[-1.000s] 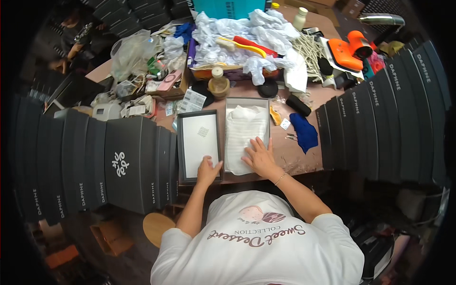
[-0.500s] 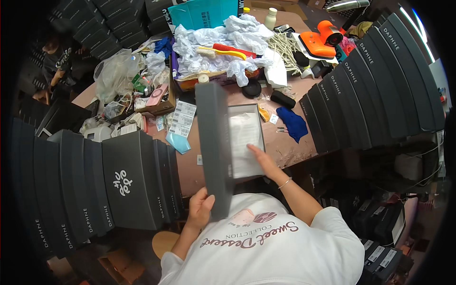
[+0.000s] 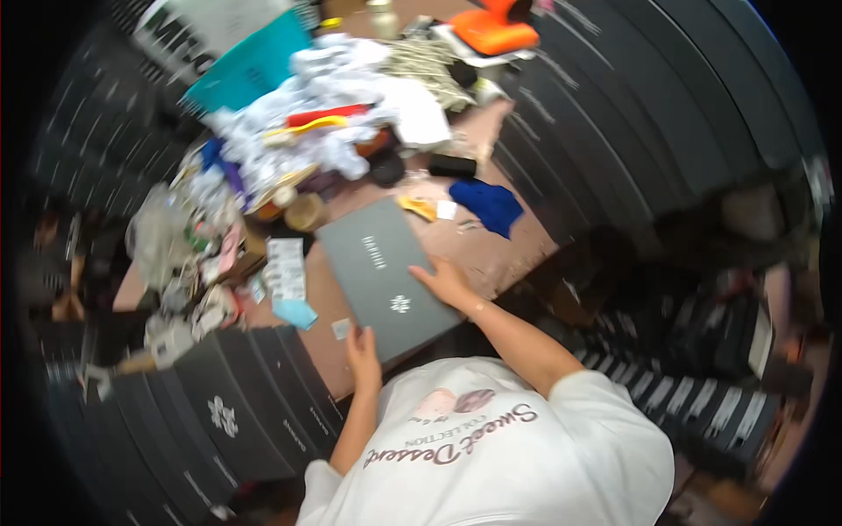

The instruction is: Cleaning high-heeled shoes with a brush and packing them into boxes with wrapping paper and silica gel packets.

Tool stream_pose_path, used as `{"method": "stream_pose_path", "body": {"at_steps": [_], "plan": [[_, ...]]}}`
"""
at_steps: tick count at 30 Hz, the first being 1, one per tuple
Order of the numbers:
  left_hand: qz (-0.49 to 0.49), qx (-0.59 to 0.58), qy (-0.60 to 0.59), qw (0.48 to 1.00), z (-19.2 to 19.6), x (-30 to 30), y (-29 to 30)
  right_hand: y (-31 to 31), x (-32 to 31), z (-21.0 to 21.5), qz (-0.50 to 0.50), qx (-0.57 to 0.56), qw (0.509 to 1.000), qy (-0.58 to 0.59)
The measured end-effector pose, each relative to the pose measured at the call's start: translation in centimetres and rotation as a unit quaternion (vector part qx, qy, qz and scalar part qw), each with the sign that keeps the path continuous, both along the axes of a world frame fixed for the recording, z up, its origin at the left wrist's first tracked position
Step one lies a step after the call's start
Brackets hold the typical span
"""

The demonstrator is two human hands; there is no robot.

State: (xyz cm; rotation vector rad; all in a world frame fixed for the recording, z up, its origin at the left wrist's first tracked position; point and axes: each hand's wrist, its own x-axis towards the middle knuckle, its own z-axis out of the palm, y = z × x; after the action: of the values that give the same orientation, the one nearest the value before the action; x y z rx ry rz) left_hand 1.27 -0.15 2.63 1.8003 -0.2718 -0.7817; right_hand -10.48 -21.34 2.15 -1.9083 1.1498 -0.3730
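Note:
A dark grey shoebox (image 3: 381, 272) lies on the pinkish table (image 3: 329, 355) right in front of me, its lid on and its contents hidden. My left hand (image 3: 362, 351) grips the near left side of it, thumb and fingers at the edge. My right hand (image 3: 449, 285) holds its right side, with the thumb over the top of the lid. Just left of the box are a label sheet (image 3: 286, 270) and a light blue piece (image 3: 295, 313). The picture is somewhat smeared by motion.
Stacked grey boxes stand at the left (image 3: 254, 394) and right (image 3: 631, 114). Beyond the shoebox are crumpled white paper (image 3: 333, 70), a red-handled brush (image 3: 329, 114), a dark blue cloth (image 3: 488, 207) and an orange device (image 3: 493, 33). A clear plastic bag (image 3: 160, 232) lies far left.
The lid, held upright in my left hand before, now covers the box and its white paper. My right hand has moved from inside to the box's right side. The view has turned.

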Motion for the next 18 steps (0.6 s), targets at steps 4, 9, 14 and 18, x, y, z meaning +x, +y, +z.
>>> {"method": "stream_pose_path", "body": {"at_steps": [4,9,14,18], "plan": [[-0.080,0.076,0.072,0.991,-0.6,3.5,0.2,-0.6,1.5,-1.7,-0.011,0.095,0.995,0.007],[-0.102,-0.028,0.369,0.923,-2.5,7.1,-0.1,3.4,-0.7,-1.5,-0.051,0.133,0.981,-0.129],[-0.027,-0.037,0.337,0.940,6.6,-2.7,-1.6,9.8,-8.2,2.3,-0.078,0.103,0.971,-0.200],[-0.284,-0.092,0.330,0.896,7.1,-5.4,-2.3,15.3,-20.5,6.2,-0.157,0.089,0.934,-0.309]]}}
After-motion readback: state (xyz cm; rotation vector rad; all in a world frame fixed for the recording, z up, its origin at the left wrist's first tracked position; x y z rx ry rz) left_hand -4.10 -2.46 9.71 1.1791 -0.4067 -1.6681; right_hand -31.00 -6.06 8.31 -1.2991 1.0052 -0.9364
